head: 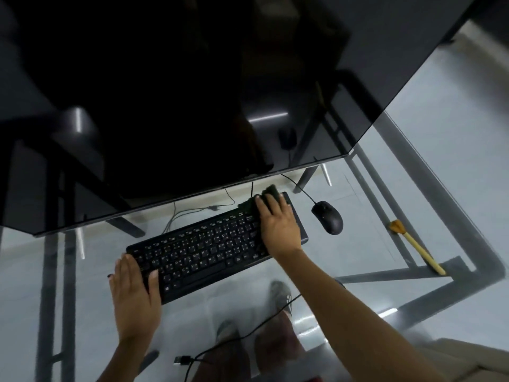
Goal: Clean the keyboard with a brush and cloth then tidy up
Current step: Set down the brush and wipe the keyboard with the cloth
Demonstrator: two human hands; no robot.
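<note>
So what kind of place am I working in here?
Likely a home or office computer desk: a glass-topped table carries a black keyboard, a wired mouse and a large dark monitor, with tiled floor showing through the glass.

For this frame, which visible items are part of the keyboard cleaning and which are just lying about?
In the job:
keyboard, steadied by left hand
dark cloth, pressed on it by right hand
brush, lying apart on the glass desk

Lying about:
mouse
monitor
loose USB plug
</note>
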